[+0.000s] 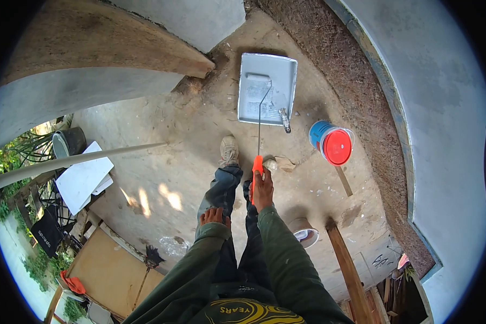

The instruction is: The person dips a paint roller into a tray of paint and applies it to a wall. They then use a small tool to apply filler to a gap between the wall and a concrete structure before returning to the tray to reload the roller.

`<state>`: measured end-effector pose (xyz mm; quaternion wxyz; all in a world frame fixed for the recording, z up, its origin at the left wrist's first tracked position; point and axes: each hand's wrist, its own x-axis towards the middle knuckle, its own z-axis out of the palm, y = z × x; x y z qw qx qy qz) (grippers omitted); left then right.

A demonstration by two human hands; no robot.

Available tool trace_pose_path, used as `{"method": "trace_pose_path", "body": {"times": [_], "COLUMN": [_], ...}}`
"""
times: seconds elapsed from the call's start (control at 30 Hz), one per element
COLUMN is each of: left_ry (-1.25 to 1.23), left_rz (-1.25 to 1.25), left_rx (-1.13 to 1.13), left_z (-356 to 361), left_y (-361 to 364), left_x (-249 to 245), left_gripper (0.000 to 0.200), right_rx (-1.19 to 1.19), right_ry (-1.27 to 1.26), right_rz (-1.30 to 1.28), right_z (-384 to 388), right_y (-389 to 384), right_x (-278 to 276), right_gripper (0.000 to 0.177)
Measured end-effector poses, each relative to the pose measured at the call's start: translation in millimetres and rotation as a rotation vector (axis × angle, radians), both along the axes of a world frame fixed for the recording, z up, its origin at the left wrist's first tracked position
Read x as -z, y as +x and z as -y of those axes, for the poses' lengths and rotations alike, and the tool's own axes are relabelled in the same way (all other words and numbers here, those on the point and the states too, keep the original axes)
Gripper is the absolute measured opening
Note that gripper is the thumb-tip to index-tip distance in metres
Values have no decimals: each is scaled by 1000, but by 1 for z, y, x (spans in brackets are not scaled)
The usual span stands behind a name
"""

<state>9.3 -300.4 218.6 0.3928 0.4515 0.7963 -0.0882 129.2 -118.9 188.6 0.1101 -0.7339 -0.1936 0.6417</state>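
Observation:
My right hand [262, 190] is closed round the orange handle of a paint roller [257, 164]. The roller's thin metal rod runs forward to its pale sleeve, which lies in a paint tray [244, 114] on the floor. Light grey-white paint coats the tray. A paintbrush [284, 120] rests at the tray's near right edge, its bristles inside and its handle over the rim. My left hand [213, 216] lies on my left thigh near the knee with its fingers stretched out, holding nothing.
Right of the tray stands a blue paint bucket with a red lid [338, 147]. A smaller tub [304, 233] and a wooden plank [351, 264] are near my right side. White boards [81, 178] and a dark bucket [70, 142] stand left, behind a slanting pole [92, 156].

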Motion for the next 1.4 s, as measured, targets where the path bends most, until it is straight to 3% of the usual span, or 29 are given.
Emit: {"method": "trace_pose_path", "body": {"times": [0.37,0.7,0.77,0.8,0.87,1.1,1.4], "left_ry": [4,-71,-82,-90,-99,-110,-116], "left_rz": [1,71,69,66,69,39,72], "left_rx": [0,-43,-41,-38,-42,-31,-42], "left_z": [2,-4,-4,-3,-5,-5,-5], "left_y": [-2,-5,-5,-4,-5,-2,-4], "left_x": [1,-3,-2,-1,-2,-1,-1], "left_gripper": [46,51,51,51,52,49,52], "right_rx": [124,36,-254,-256,-40,-27,-48], "right_ry": [-41,14,401,400,26,-16,-15], "right_rz": [-45,29,110,110,48,29,39], "right_z": [-14,58,95,90,76,86,25], "right_y": [2,27,40,37,26,29,22], "right_x": [-3,-3,17,2,-41,-39,1], "right_gripper": [42,39,38,38,36,37,43]}}
